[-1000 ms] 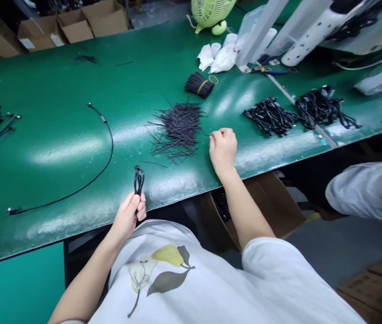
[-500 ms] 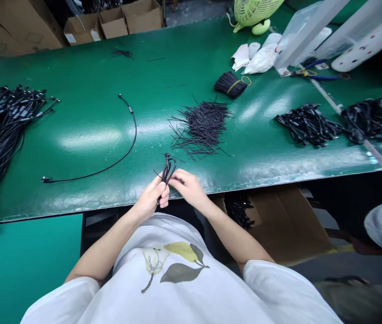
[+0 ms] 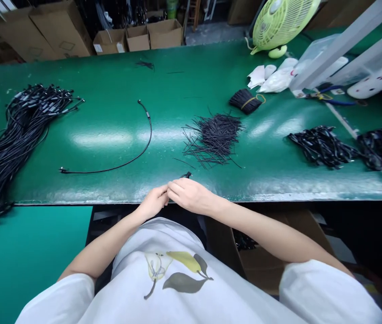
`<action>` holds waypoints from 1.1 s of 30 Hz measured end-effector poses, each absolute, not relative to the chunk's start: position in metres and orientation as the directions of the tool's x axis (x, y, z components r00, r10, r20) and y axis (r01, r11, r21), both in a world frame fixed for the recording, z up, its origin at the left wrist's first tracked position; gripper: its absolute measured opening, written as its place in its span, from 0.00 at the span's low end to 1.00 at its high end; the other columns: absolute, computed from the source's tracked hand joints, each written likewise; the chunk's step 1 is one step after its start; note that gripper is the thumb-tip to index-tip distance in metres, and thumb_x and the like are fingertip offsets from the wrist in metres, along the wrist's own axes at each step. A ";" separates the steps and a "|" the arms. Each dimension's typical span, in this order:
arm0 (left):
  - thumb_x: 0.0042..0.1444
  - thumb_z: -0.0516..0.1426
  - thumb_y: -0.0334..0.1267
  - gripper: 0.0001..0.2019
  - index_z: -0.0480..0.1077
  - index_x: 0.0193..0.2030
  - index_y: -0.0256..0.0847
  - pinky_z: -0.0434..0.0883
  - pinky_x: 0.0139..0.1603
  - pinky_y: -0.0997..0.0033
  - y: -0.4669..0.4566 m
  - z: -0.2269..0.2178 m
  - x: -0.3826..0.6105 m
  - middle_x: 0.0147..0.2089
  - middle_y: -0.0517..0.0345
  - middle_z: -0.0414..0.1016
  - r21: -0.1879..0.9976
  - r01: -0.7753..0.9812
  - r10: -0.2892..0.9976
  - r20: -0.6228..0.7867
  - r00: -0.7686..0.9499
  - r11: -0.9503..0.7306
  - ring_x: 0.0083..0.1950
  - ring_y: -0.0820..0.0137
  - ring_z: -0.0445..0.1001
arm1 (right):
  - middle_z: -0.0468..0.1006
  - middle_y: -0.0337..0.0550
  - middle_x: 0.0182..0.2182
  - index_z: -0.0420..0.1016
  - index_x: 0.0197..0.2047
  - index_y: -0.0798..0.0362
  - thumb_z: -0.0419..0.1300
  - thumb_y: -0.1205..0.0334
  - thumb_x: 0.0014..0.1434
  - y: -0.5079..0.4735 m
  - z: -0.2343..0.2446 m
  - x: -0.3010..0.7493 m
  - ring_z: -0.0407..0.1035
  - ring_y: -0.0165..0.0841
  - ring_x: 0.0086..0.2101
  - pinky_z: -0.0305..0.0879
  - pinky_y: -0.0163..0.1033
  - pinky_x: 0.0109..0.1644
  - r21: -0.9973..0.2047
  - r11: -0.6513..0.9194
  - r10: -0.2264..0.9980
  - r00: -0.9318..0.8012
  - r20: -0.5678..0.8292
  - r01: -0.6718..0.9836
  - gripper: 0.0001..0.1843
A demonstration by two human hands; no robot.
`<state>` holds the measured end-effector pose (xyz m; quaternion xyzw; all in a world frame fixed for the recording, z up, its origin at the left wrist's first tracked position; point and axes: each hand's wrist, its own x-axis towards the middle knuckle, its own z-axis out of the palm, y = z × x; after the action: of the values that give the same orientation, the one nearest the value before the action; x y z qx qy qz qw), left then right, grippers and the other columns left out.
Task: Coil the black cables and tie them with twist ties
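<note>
My left hand (image 3: pixel 154 202) is closed near the table's front edge, holding a coiled black cable. Most of the coil is hidden behind my fingers; only the cable's black connector end (image 3: pixel 188 174) pokes out past my right hand (image 3: pixel 190 195). The right hand lies over the coil, its fingers closed against the left fingertips. Beyond the hands is a loose pile of short black wire ties (image 3: pixel 218 137). One cable (image 3: pixel 150 130) lies uncoiled in a curve on the left of the green table (image 3: pixel 110 105).
A heap of long black cables (image 3: pixel 25 130) is at the far left. On the right are coiled cables (image 3: pixel 324 146), a banded bundle of ties (image 3: pixel 244 101), white rolls (image 3: pixel 280 76), pliers (image 3: pixel 335 101) and a green fan (image 3: pixel 281 22). An open carton (image 3: pixel 261 265) sits beneath the table edge.
My right hand has turned and moved over the coiled cable, covering most of it; half a second ago the loops showed, with a thin tie beside them. The camera view has shifted.
</note>
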<state>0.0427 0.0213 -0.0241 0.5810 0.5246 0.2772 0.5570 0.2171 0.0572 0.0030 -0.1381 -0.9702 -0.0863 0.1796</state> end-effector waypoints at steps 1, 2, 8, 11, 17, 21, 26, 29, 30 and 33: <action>0.54 0.50 0.36 0.05 0.63 0.28 0.40 0.59 0.27 0.74 0.020 -0.026 0.043 0.21 0.66 0.61 0.949 0.224 0.907 -0.285 0.309 0.222 0.23 0.75 0.60 | 0.69 0.46 0.32 0.68 0.35 0.58 0.45 0.72 0.67 0.059 0.005 0.217 0.62 0.33 0.33 0.54 0.41 0.37 0.144 0.950 0.216 -0.916 0.337 0.277 0.13; 0.52 0.51 0.36 0.04 0.62 0.28 0.40 0.59 0.26 0.75 0.019 -0.028 0.043 0.21 0.66 0.61 0.952 0.153 0.902 -0.302 0.308 0.266 0.23 0.75 0.60 | 0.69 0.45 0.32 0.68 0.37 0.57 0.46 0.72 0.68 0.060 0.008 0.217 0.62 0.33 0.33 0.53 0.41 0.37 0.172 0.950 0.200 -0.931 0.306 0.260 0.12; 0.43 0.50 0.32 0.02 0.61 0.27 0.40 0.60 0.24 0.77 0.015 -0.037 0.050 0.21 0.67 0.60 0.918 -0.009 0.872 -0.372 0.318 0.395 0.23 0.77 0.59 | 0.68 0.44 0.30 0.66 0.34 0.56 0.45 0.71 0.68 0.061 0.016 0.213 0.62 0.35 0.32 0.52 0.42 0.37 0.297 0.949 0.057 -0.985 0.163 0.104 0.12; 0.40 0.50 0.31 0.06 0.63 0.28 0.39 0.59 0.23 0.78 0.015 -0.037 0.050 0.22 0.67 0.61 0.913 -0.004 0.863 -0.384 0.329 0.408 0.23 0.78 0.59 | 0.67 0.44 0.28 0.67 0.33 0.56 0.45 0.71 0.66 0.059 0.017 0.209 0.62 0.35 0.29 0.50 0.42 0.33 0.347 0.933 0.055 -0.992 0.117 0.093 0.13; 0.44 0.51 0.33 0.11 0.67 0.37 0.37 0.59 0.24 0.78 0.023 -0.027 0.047 0.20 0.68 0.61 0.909 0.060 0.854 -0.408 0.323 0.412 0.22 0.78 0.59 | 0.69 0.48 0.26 0.72 0.29 0.59 0.47 0.75 0.61 0.055 0.020 0.203 0.62 0.37 0.27 0.47 0.43 0.31 0.510 0.857 0.053 -0.997 0.052 0.072 0.15; 0.45 0.52 0.35 0.07 0.66 0.33 0.37 0.59 0.23 0.77 0.026 -0.027 0.047 0.20 0.67 0.62 0.890 0.078 0.833 -0.449 0.324 0.449 0.21 0.78 0.60 | 0.71 0.51 0.28 0.75 0.31 0.58 0.47 0.71 0.63 0.057 0.025 0.200 0.62 0.38 0.29 0.47 0.43 0.32 0.546 0.838 0.052 -0.998 -0.046 0.018 0.16; 0.44 0.54 0.35 0.11 0.69 0.37 0.36 0.59 0.23 0.77 0.024 -0.024 0.046 0.21 0.67 0.63 0.861 0.120 0.786 -0.501 0.361 0.494 0.22 0.76 0.61 | 0.73 0.50 0.29 0.75 0.33 0.58 0.47 0.72 0.63 0.069 0.027 0.200 0.64 0.37 0.29 0.48 0.41 0.28 0.326 0.943 0.000 -0.977 -0.212 -0.071 0.15; 0.44 0.55 0.32 0.17 0.71 0.44 0.37 0.67 0.33 0.73 0.025 -0.013 0.044 0.31 0.60 0.72 0.894 0.123 0.826 -0.446 0.345 0.431 0.33 0.71 0.70 | 0.74 0.50 0.30 0.74 0.37 0.61 0.48 0.71 0.64 0.078 0.023 0.200 0.65 0.36 0.28 0.47 0.39 0.27 0.101 0.971 0.231 -0.958 -0.169 0.216 0.13; 0.44 0.56 0.31 0.19 0.71 0.46 0.38 0.69 0.41 0.70 0.026 -0.009 0.044 0.38 0.56 0.75 0.910 0.111 0.856 -0.414 0.311 0.399 0.41 0.68 0.72 | 0.75 0.51 0.31 0.74 0.38 0.61 0.49 0.69 0.64 0.080 0.021 0.200 0.66 0.36 0.29 0.48 0.39 0.27 0.030 0.941 0.339 -0.932 -0.131 0.338 0.12; 0.47 0.55 0.33 0.23 0.70 0.53 0.40 0.62 0.60 0.64 0.035 0.001 0.045 0.56 0.53 0.73 0.942 -0.043 0.930 -0.320 0.183 0.333 0.61 0.61 0.65 | 0.76 0.48 0.33 0.73 0.36 0.59 0.50 0.66 0.65 0.079 0.017 0.193 0.67 0.34 0.31 0.52 0.37 0.31 -0.265 0.761 0.624 -0.779 0.050 0.593 0.11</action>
<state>0.0455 0.0348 0.0007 0.4330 0.5120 0.3823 0.6357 0.1930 0.0787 0.0172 -0.3251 -0.9359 0.1180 0.0676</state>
